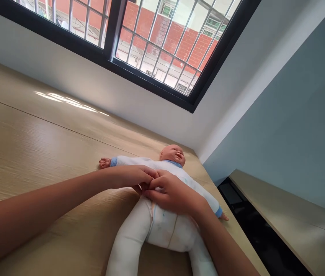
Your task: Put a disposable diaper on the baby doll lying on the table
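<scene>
A baby doll (pixel 172 153) lies on its back on the wooden surface, arms spread. It wears a white top with blue collar and cuffs, and its legs are white. Around its hips is a white diaper (pixel 162 230) with a thin line down the front and a coloured leg edge. At the waist, on the image-left side, my left hand (pixel 142 178) pinches the diaper's edge with bent fingers. My right hand (pixel 169 191) meets it there, thumb and fingers closed on the same edge. The fingertips overlap and partly hide what they grip.
The wooden table (pixel 50 153) reaches to a white wall below a barred window (pixel 162 50) with a dark frame. On the right, a dark gap (pixel 254 226) separates it from another wooden surface (pixel 294 214). A grey-blue wall (pixel 288 115) rises behind.
</scene>
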A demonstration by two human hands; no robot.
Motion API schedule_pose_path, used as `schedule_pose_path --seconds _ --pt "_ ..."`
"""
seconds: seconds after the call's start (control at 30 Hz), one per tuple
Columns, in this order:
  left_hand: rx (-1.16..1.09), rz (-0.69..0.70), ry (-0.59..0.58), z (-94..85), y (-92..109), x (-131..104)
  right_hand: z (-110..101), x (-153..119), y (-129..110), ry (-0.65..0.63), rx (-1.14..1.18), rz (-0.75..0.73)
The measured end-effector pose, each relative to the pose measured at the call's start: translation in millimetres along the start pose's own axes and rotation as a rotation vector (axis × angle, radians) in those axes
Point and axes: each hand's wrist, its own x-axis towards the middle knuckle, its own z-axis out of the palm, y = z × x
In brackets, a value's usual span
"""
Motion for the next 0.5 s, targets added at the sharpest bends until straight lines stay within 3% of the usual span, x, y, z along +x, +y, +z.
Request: schedule_pose_path --seconds 0.37,0.5 --pt "-0.076 -0.017 0.024 -3.1 -9.2 6.7 1.8 2.5 5.7 0.013 0.039 -0.035" --pt "-0.102 0.008 0.072 -3.4 -18.2 11.7 2.5 7.3 25.3 0.158 0.16 -0.026"
